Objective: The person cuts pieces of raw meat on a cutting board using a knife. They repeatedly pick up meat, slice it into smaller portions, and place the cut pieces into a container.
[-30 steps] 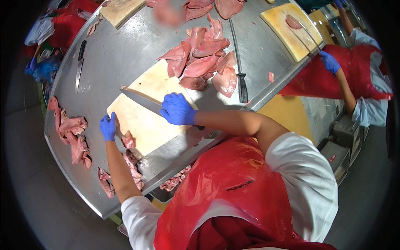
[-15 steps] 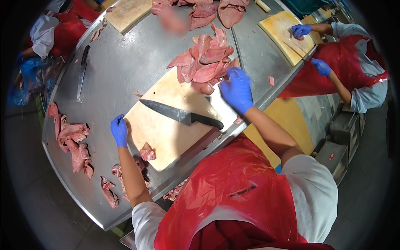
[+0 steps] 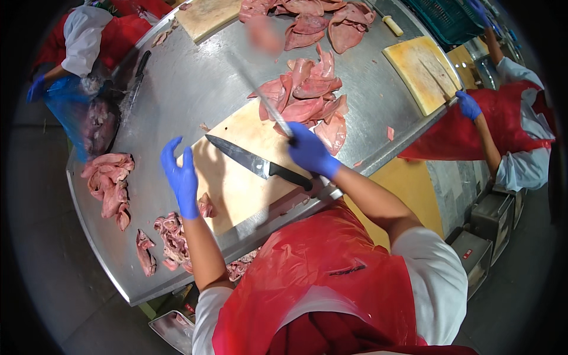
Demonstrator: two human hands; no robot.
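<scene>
My right hand (image 3: 312,152) is closed round the handle of a sharpening steel (image 3: 269,106). Its thin grey rod, smeared by motion, points away over the table. Fingers and thumb apart, my left hand (image 3: 180,179) holds nothing beside the left edge of a pale cutting board (image 3: 236,195). A black-handled knife (image 3: 242,158) lies across that board, its tip to the far left and its handle near my right hand. A small meat scrap (image 3: 206,205) rests by my left wrist. Flat pink pieces of meat (image 3: 307,89) are piled at the board's far end.
More meat (image 3: 109,183) lies on the metal table (image 3: 177,89) at the left, with trimmings (image 3: 171,236) near my left forearm. A second knife (image 3: 139,74) is far left. At right, a co-worker's hand (image 3: 468,105) is near another board (image 3: 417,71); another person handles a blue bag (image 3: 68,106).
My right hand has come left from beside the meat pile and now holds the sharpening steel. My left hand has opened its fingers. The co-worker at left has brought the blue bag over the table edge.
</scene>
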